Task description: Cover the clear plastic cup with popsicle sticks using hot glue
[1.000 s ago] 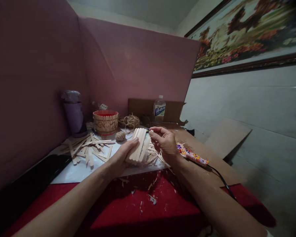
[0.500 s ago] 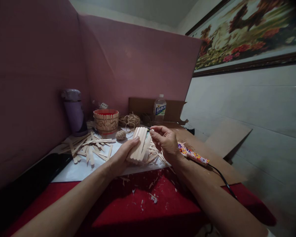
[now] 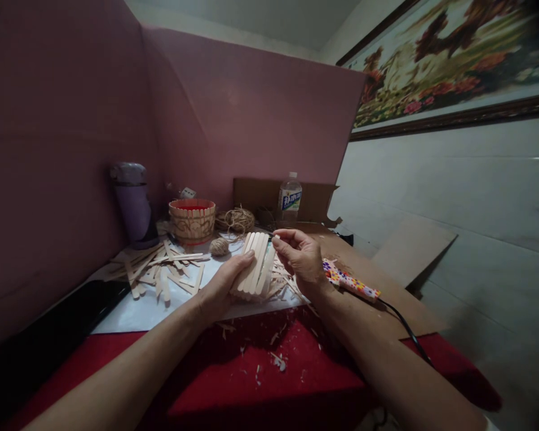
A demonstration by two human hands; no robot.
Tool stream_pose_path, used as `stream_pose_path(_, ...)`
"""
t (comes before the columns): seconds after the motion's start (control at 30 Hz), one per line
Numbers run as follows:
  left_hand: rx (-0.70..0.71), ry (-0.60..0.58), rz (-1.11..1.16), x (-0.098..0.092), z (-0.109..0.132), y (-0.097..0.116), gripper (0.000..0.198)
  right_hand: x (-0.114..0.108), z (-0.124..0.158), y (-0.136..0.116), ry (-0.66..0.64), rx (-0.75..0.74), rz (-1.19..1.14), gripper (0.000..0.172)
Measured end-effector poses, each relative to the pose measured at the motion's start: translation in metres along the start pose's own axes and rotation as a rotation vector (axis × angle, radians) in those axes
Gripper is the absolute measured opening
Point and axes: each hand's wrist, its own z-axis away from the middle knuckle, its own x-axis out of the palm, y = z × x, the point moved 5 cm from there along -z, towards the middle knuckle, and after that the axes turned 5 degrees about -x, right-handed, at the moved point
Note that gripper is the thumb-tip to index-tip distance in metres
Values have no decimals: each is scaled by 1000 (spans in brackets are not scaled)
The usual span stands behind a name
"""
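Observation:
My left hand (image 3: 229, 278) is closed around a clear container faced with a row of pale craft sticks (image 3: 253, 263), its thumb pressing on the front. At the right end of the row, one craft stick (image 3: 265, 272) leans at a slant, with a narrow gap beside it where the see-through wall shows. My right hand (image 3: 302, 254) pinches near that stick's upper end, thumb against forefinger; the fingertips partly hide the contact. The container is held above the white paper (image 3: 148, 314).
Loose craft sticks (image 3: 161, 275) are heaped at left. Behind stand a stick-covered pot (image 3: 192, 222), twine (image 3: 238, 219), a small twine ball (image 3: 219, 246), a purple flask (image 3: 132, 206) and a bottle (image 3: 290, 200). A flower-patterned corded tool (image 3: 350, 283) lies on cardboard (image 3: 399, 317).
Both hands and the container stay almost in place. The slanted craft stick's lower end sits very slightly differently, and the whole view has shifted a little.

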Motion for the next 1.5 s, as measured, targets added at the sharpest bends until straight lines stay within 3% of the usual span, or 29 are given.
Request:
stream_pose_path(0.5,4,24,-38,3,1,0,39,-3,-1,0,28,-94,155,24)
stream_pose_path(0.77,28,-32,-22,7,2,1,40,-4,-2,3,17,-99,209,23)
stream_pose_path(1.0,17,33,-70,2,1,-2,47,-3,-1,4,16,-102,220,23)
stream_pose_path(1.5,32,47,-65,0,3,1,48,-3,-1,10,-13,-97,173,29)
